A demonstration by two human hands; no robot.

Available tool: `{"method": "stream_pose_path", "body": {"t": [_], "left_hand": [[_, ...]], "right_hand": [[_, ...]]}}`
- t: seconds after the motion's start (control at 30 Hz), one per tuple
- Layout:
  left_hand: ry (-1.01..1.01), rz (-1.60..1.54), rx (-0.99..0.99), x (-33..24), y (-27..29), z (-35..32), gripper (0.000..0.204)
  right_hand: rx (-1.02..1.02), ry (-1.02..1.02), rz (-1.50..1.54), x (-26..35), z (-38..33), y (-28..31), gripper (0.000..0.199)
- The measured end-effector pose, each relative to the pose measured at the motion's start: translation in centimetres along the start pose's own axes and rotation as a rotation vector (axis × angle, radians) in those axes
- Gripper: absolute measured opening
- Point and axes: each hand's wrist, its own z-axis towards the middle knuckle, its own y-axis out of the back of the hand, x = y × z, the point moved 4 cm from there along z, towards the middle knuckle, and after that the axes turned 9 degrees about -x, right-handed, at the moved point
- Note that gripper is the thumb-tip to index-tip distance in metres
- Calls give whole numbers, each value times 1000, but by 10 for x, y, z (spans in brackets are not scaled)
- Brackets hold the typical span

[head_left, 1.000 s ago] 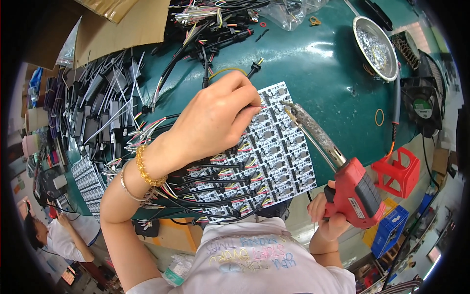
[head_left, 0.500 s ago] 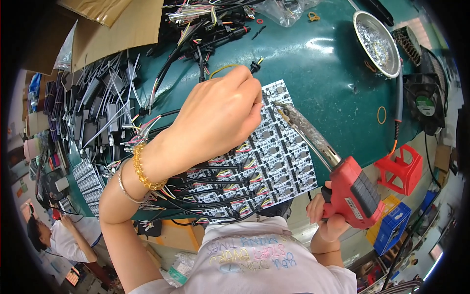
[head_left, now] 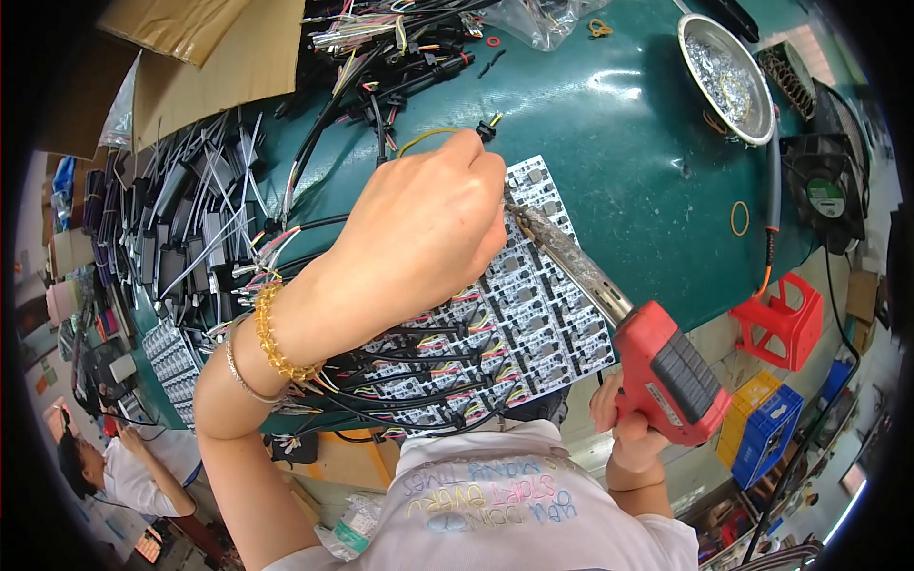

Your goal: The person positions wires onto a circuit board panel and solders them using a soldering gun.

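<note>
My right hand [head_left: 633, 419] grips the red pistol handle of a soldering iron [head_left: 671, 376]. Its dark, crusted tip reaches up and left to the upper part of a white circuit board panel [head_left: 562, 309], right beside my left fingers. My left hand [head_left: 433, 214] is closed in a pinch over the panel's upper left; whatever lies between its fingertips is hidden. Just past its knuckles a small black connector [head_left: 486, 130] with a yellow wire end shows. Black cables [head_left: 419, 392] with coloured wire ends lie across the panel's lower left rows.
A metal dish [head_left: 728, 81] of silvery scraps stands at the far right, near a coiled spring holder [head_left: 785, 81] and a black fan [head_left: 824, 186]. Black parts with cable ties [head_left: 186, 209] pile up at left, below cardboard [head_left: 224, 67]. A red stool [head_left: 781, 324] stands off the table's right edge.
The soldering iron has moved left, bringing its tip closer to my left fingertips. My left hand keeps its pinch at nearly the same spot on the panel. The whole view has shifted slightly.
</note>
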Motion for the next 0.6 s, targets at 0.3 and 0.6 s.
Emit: {"method": "stream_pose_path", "body": {"t": [0.3, 0.6], "left_hand": [[5, -42, -37, 1, -2, 1, 9], [29, -5, 23, 2, -1, 3, 8]], "right_hand": [[132, -163, 377, 0, -13, -8, 27], [75, 39, 149, -6, -1, -1, 93]]}}
